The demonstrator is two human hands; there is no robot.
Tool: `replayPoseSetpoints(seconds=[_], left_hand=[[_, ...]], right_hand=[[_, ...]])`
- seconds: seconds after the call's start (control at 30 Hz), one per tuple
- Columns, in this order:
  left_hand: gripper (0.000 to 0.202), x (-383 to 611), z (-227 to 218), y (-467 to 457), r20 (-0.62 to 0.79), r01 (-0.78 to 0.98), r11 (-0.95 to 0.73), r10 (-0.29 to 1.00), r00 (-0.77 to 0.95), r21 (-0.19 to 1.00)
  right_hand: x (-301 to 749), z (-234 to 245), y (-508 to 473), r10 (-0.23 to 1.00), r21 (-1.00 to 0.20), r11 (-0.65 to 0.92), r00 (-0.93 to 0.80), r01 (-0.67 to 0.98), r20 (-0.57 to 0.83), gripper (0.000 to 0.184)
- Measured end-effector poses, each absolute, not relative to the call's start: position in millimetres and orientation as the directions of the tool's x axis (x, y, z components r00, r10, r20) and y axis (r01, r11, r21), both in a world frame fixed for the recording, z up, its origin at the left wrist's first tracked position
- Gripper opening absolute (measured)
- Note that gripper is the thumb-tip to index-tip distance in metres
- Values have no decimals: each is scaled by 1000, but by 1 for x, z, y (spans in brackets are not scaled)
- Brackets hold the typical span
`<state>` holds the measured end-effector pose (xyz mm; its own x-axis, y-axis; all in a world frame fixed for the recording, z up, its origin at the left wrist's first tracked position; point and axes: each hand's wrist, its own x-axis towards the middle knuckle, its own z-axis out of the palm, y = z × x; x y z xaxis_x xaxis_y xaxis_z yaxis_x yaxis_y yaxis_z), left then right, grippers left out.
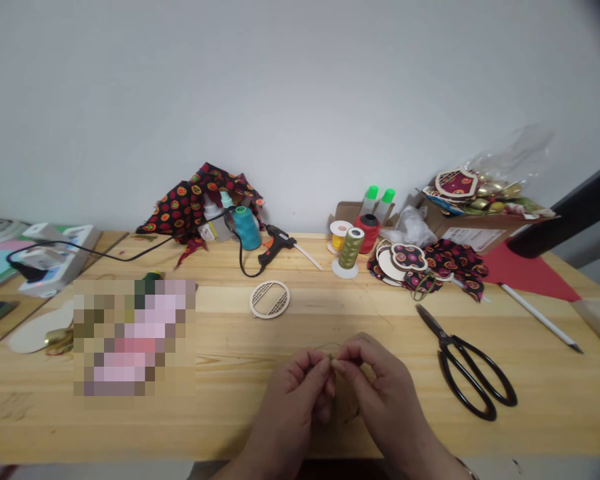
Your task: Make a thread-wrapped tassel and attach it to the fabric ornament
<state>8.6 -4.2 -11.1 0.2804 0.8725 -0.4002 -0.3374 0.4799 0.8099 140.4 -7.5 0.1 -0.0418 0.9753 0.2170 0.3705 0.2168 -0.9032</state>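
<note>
Pinching fine thread [333, 344] left of the scissors [445, 339]: left fingers [323, 367], right fingers [347, 369]. Probably light, limp; best held near its end.

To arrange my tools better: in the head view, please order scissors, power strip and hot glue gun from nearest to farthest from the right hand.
1. Scissors, to the right of the right hand.
2. Hot glue gun, farther back, to the left.
3. Power strip, at the far left.
</note>
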Motion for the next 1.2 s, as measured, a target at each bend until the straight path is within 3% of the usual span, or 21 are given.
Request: replayPoseSetpoints(seconds=[0.53, 0.67, 0.8, 1.07, 1.2], left_hand=[[24, 9, -12, -6, -416, -358, 500, 862, 288, 788], [23, 9, -11, -7, -427, -357, 505, 860, 278, 786], [24, 10, -11, -6, -428, -367, 514, 855, 295, 775], [25, 10, -12, -5, -401, -298, 496, 856, 328, 816], [27, 8, -12, -5, -395, -248, 493, 847, 357, 834]], right_hand=[[141, -5, -7, 967, -841, 231, -20, 489, 254, 15], [143, -2, -5, 998, -939, 46, 25, 341, 58, 9], [148, 0, 1, 992, -979, -122, -10, 165, -125, 22], [151, 2, 7, 975, -980, -188, -112, 58, -194, 16], [154, 5, 10, 965, -987, -150, -211, 51, -158, 14]])
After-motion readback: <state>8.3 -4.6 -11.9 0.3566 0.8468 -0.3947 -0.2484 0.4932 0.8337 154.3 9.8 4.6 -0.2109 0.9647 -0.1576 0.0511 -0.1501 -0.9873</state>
